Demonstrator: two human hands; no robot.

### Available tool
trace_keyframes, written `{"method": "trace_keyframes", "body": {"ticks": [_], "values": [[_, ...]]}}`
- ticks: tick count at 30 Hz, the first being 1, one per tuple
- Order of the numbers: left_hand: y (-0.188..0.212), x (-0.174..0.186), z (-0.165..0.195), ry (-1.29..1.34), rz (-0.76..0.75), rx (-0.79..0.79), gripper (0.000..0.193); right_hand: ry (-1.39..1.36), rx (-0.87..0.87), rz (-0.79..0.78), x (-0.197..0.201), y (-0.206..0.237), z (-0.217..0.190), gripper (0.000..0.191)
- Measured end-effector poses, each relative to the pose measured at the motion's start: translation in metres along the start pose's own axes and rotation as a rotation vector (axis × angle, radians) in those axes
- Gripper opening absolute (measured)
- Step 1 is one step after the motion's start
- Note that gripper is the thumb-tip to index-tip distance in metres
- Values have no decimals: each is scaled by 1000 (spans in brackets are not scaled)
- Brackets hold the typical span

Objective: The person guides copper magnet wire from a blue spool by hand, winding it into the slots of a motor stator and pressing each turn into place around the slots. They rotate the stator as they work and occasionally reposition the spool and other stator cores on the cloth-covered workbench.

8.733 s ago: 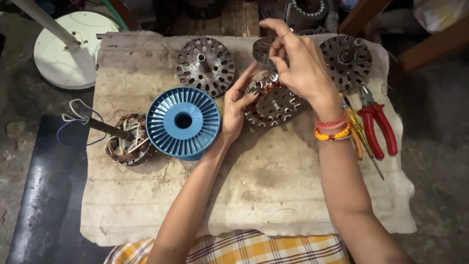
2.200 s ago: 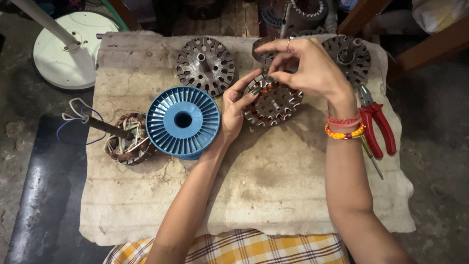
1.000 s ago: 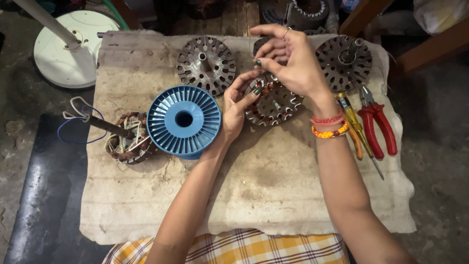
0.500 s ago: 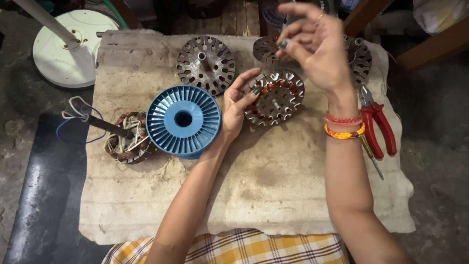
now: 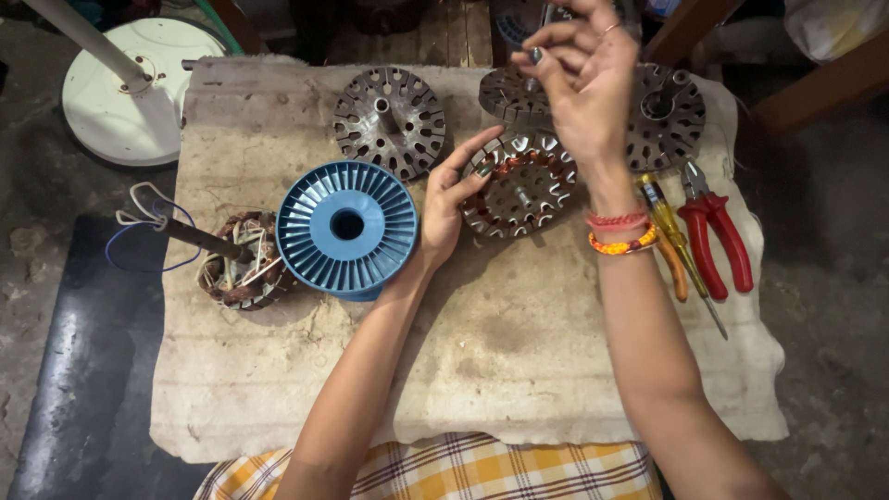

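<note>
A round slotted metal stator (image 5: 520, 183) with copper winding lies on a cloth-covered board (image 5: 519, 361). My left hand (image 5: 447, 199) rests on its left rim, fingers spread around the edge. My right hand (image 5: 585, 79) is raised above the stator's far side, thumb and fingers pinched together, apparently on a thin copper wire too fine to make out. Beaded bracelets sit on my right wrist. A blue plastic wire spool (image 5: 347, 229) lies just left of my left hand.
Bare slotted stators lie at the back: one (image 5: 389, 118) left, one (image 5: 512, 93) behind the work, one (image 5: 663, 116) right. A wound stator with a shaft (image 5: 239, 267) sits far left. Screwdrivers (image 5: 669, 231) and red pliers (image 5: 715, 236) lie right. A white fan base (image 5: 139, 88) stands on the floor.
My right hand has lifted from the stator's top edge up and away toward the back, fingers staying pinched. My left hand has stayed on the stator's rim.
</note>
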State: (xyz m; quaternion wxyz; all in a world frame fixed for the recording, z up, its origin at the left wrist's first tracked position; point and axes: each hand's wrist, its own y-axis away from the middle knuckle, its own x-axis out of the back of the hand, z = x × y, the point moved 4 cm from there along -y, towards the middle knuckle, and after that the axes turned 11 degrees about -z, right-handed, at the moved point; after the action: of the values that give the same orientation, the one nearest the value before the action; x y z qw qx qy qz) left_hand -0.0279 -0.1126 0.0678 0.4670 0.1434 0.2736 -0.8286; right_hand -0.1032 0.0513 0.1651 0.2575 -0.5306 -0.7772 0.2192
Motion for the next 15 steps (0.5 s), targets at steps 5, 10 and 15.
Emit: {"method": "trace_keyframes", "body": {"ticks": [5, 10, 15], "values": [[-2, 0, 0, 24, 2, -10, 61, 120, -146, -138, -10, -1, -2, 60], [-2, 4, -4, 39, 1, -32, 64, 117, -243, -285, -19, -2, -12, 68], [-6, 5, -4, 46, 0, -74, 70, 173, -451, -414, -19, 0, -24, 73]]}}
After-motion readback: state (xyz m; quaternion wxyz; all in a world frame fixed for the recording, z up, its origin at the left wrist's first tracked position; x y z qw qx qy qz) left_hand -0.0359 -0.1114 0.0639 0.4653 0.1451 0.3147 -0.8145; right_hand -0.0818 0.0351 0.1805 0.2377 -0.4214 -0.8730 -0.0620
